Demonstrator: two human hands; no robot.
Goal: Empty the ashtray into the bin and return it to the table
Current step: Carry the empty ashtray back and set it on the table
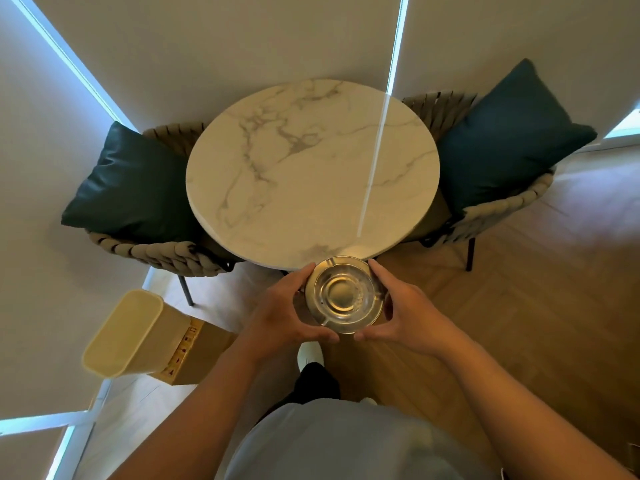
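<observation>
Ashtray first: the round, shiny metal ashtray (pixel 344 294) sits low in the centre of the frame, cradled between both bare hands, its far rim overlapping the near edge of the round white marble-topped table (pixel 311 168); whether it touches the tabletop cannot be told. The left hand (pixel 287 313) curls around its left rim, fingers up along the far side and thumb tucked under the near side, partly closed on the metal. The right hand (pixel 405 313) mirrors it on the right rim, fingers spread along the edge, thumb meeting the near side, so the dish is gripped from both flanks and its bowl faces up, looking bare and bright inside. Over to the lower left stands the pale yellow plastic bin (pixel 133 336), open mouth tilted toward the frame's left edge, resting just beside a brown cardboard box (pixel 194 355). Flanking the table are two woven rope chairs, the left chair (pixel 162 254) carrying a dark teal cushion (pixel 128 181), the right chair (pixel 502 209) with a matching blue cushion (pixel 512 133). The chairs crowd both sides of the table, leaving the near edge as the open approach. Wooden herringbone floor (pixel 519 289) runs wide at right. A white shoe (pixel 310 355) shows directly below the ashtray.
</observation>
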